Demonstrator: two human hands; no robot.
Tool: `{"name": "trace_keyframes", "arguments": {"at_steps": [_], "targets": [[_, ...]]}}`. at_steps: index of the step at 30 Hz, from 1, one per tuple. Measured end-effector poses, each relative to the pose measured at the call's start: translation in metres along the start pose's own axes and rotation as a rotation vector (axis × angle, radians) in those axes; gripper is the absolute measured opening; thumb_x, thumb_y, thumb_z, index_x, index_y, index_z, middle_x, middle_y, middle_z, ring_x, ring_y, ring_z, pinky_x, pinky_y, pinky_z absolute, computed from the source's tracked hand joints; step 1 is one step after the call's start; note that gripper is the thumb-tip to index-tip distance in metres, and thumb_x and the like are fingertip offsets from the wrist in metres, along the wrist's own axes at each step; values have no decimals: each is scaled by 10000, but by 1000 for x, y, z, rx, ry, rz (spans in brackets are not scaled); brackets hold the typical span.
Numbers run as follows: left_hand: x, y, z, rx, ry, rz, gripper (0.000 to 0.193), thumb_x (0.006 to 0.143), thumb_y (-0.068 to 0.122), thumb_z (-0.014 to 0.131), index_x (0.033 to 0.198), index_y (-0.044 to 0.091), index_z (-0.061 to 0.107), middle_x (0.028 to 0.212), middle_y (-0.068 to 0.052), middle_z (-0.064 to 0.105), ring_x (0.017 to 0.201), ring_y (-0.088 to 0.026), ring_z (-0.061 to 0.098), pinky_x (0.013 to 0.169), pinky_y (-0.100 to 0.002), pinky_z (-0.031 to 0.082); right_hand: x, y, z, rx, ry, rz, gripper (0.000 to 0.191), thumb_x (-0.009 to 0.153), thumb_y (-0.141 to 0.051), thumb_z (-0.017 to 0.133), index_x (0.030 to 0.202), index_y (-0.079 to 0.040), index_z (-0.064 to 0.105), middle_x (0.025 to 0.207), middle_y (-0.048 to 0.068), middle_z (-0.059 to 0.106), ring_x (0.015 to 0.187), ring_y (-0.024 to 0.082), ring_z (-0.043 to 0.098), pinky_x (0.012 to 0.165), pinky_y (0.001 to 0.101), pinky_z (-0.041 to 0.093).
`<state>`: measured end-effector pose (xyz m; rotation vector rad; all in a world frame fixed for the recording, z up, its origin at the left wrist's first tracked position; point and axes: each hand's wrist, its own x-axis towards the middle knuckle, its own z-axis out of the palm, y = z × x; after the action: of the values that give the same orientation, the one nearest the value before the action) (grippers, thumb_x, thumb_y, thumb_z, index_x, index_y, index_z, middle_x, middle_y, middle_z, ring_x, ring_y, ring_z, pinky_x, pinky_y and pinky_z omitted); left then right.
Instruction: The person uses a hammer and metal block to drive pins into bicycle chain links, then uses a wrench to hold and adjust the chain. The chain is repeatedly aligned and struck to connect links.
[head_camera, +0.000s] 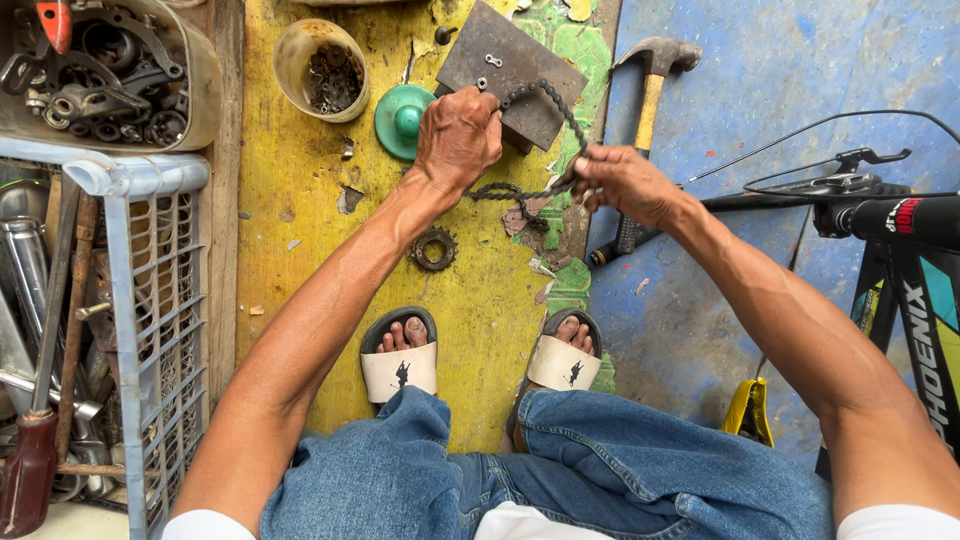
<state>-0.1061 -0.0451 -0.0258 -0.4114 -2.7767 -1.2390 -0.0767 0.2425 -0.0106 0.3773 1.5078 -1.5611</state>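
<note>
Denim-clad knees and two sandalled feet (400, 362) frame the yellow-painted floor (290, 260) below. Above them the left hand (458, 138) is closed around one stretch of a greasy bicycle chain (540, 100), and the right hand (622, 183) pinches another stretch between fingertips, so the chain hangs in a loop between the two, draped over a dark steel block (510, 70). A separate link piece (494, 61) lies on that block, so the chain looks opened and not yet rejoined. A small sprocket (434, 249) lies loose on the floor and a hammer (650, 90) rests untouched nearby. A round tub (322, 70) holds small rusty metal parts; a larger tray (205, 90) holds bearings, rings and tools; a wire crate (150, 290) holds long tools and tubes.
</note>
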Motion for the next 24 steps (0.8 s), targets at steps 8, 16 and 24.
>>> {"name": "trace_keyframes", "arguments": {"at_steps": [8,16,24], "targets": [[-1,5,1,5,20,-15,75,862,84,739,888,14,748,827,-161,719,712,-337,723,647,-432,582,16,3,-14,16,265,-194,270,1062,-336,617,1011,-73,656,871,34,704,653,83,614,567,254,501],[-3,0,6,4,-3,-51,92,866,93,739,904,12,762,835,-162,728,701,-325,730,633,-422,583,13,0,-2,-271,324,-330,370,1061,-435,577,1094,-73,644,726,16,640,588,65,599,518,239,479],[7,4,8,16,36,-66,104,876,132,736,867,29,743,824,-151,725,694,-327,722,620,-430,570,27,-50,8,-478,540,-340,406,1061,-446,588,1122,-47,627,689,35,667,550,90,603,485,272,484]]}}
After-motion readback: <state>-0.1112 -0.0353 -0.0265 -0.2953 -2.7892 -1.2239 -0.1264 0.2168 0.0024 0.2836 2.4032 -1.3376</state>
